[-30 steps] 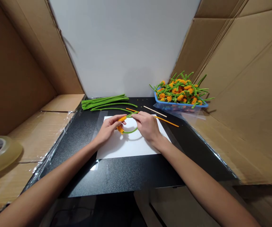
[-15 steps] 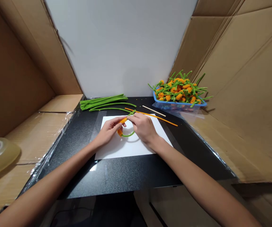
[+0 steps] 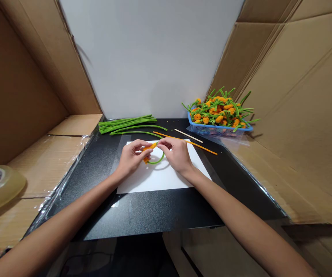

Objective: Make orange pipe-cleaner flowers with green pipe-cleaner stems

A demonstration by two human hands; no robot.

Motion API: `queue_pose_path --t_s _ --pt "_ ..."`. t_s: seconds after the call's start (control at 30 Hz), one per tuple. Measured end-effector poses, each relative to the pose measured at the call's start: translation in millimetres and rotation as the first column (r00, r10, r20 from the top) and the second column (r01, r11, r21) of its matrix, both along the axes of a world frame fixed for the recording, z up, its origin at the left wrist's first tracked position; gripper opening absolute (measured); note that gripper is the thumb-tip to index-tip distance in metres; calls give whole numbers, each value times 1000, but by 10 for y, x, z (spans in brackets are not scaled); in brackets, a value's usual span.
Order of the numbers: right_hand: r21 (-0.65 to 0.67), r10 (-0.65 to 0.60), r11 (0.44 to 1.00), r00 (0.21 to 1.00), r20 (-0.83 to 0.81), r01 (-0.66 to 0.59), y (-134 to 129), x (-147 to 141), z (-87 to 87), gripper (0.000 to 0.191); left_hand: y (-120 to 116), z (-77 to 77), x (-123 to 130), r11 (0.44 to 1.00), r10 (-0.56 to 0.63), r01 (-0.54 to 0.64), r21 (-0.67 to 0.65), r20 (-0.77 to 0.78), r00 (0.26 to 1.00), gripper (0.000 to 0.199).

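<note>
My left hand (image 3: 132, 156) pinches a coiled orange pipe cleaner (image 3: 153, 146) between thumb and fingers, above a white sheet of paper (image 3: 160, 179). A green stem (image 3: 158, 161) bends in a loop below the orange coil, from its lower end up to my right hand. The thumb and index finger of my right hand (image 3: 176, 154) are closed on the green stem's end, beside the top of the coil. Some of the coil is hidden by my left fingers.
Green pipe cleaners (image 3: 125, 124) lie at the back left. An orange pipe cleaner (image 3: 202, 147) and a thin pale stick (image 3: 188, 135) lie behind the paper. A blue basket (image 3: 220, 128) of orange and green pieces stands back right; a tape roll (image 3: 15, 186) sits far left.
The green end that stuck up between my hands now barely shows at my right fingertips. My right hand has turned slightly, and the loop is a little higher.
</note>
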State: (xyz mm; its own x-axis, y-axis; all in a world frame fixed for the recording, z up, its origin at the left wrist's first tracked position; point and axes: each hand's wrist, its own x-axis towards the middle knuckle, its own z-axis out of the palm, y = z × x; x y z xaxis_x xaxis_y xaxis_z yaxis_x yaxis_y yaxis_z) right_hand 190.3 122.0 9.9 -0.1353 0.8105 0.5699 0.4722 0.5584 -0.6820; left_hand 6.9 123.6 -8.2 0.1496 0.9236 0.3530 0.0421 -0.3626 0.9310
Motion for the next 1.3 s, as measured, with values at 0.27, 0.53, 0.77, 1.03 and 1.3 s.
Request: queue_pose_path --t_s 0.27,0.53,0.77,1.03,1.3 --pt "-91 -85 993 987 -137 73 15 -14 -34 6 -5 -23 2 996 84 -85 -4 -84 993 36" --pt "18 -14 1000 1000 16 13 7 24 3 9 -50 5 1 982 153 -148 121 -30 988 28" --pt "37 8 999 997 71 -11 -13 33 43 10 -67 -8 11 975 148 -134 178 -68 987 24" --pt "-203 5 979 997 -80 -21 19 -11 -2 6 -61 55 33 973 199 -210 92 117 973 31" --pt "-156 47 985 990 -131 -68 -29 -35 9 6 -84 75 42 983 156 -165 85 105 982 28"
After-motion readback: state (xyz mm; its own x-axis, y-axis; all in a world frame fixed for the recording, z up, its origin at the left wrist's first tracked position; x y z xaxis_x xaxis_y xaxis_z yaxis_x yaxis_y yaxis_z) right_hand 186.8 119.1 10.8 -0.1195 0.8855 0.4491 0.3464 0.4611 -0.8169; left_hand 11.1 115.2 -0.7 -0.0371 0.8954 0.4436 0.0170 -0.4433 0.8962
